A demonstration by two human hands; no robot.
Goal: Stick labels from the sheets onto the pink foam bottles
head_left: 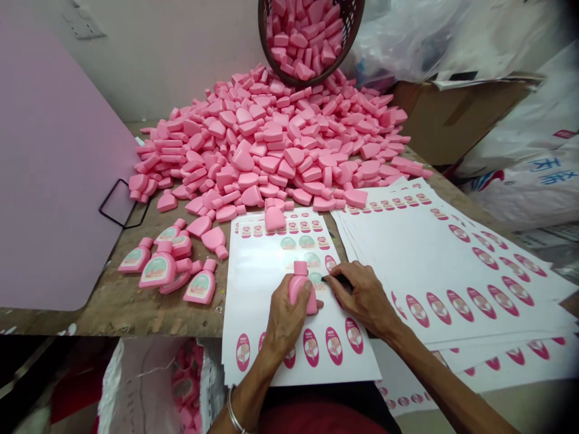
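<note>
My left hand (286, 316) grips a small pink plastic bottle (297, 284), cap end pointing away from me, above a white sticker sheet (253, 286). No label shows on the side of the bottle facing up. In my right hand (362, 295) is a thin dark pointed tool (329, 279); the fingers hide most of it, so its kind is unclear. Its tip is at a pale green label (318, 280) on the sheet, just right of the bottle. Oval pink labels (311, 348) line the sheet's near edge. One loose pink bottle (275, 219) lies across its far end.
A large heap of pink bottles (271, 132) spreads from a tipped brown basket (289, 78). Several labelled bottles (157, 269) sit at left beside a lilac panel (58, 169). More sticker sheets (398, 253) lie at right, near a cardboard box (461, 114). Below the table edge, a white sack (140, 386) holds bottles.
</note>
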